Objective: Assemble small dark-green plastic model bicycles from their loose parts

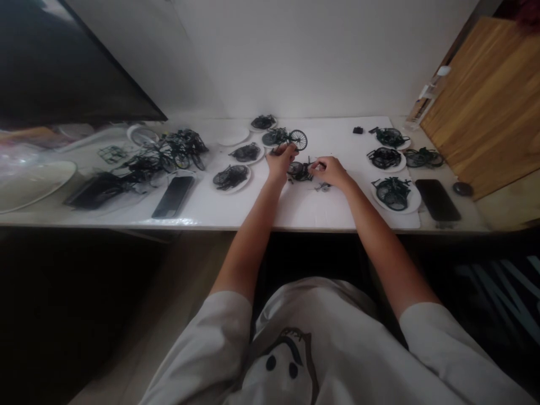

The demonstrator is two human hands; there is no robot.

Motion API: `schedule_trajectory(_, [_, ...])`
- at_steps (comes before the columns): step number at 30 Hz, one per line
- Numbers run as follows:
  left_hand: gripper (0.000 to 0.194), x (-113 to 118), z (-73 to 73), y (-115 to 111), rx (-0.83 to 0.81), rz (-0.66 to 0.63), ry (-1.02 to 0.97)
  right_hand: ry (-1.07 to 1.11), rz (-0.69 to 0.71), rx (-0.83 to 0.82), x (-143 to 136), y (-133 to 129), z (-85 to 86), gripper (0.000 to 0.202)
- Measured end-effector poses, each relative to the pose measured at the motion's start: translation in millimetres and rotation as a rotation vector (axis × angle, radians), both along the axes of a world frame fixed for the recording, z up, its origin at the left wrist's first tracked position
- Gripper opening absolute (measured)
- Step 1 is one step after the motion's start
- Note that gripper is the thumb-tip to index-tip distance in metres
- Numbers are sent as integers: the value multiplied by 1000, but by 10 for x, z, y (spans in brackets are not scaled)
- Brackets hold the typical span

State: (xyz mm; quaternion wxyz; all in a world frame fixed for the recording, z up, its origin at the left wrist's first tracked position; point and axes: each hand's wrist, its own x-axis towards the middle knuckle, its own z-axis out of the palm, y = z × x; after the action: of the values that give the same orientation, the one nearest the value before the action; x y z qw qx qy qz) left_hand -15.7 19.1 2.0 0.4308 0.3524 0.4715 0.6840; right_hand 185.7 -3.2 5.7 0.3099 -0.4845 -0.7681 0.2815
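My left hand (280, 162) is closed, its fingertips at the lower edge of a small black spoked toy bicycle wheel (298, 140), which stands upright above them. My right hand (333, 171) pinches a small dark piece too tiny to name. Between the hands, dark toy bicycle parts (301, 171) lie on the white board (312, 214), partly hidden by my fingers. Small greyish parts (323, 187) rest just below my right hand. Behind my left hand, a plate holds green and black bicycle parts (274, 136).
White plates of dark parts stand left (248, 183) and right (415, 199). Further left are a cluster of toy bicycles (181, 147) and a phone (173, 197). At right lie another phone (437, 200), a round black object (463, 189) and a wooden panel (489, 101). A small black block (358, 130) sits behind.
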Motion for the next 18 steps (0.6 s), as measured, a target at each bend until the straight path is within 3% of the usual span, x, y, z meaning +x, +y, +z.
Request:
schedule_trajectory(9, [24, 0, 35, -39, -5, -4, 9, 299, -33, -4, -16, 33, 38, 32])
schedule_trajectory(13, [25, 1, 27, -32, 2, -5, 11, 329, -211, 59, 19, 88, 71, 31])
schedule_trajectory(18, [23, 13, 61, -61, -13, 9, 14, 168, -401, 94, 102, 112, 85, 24])
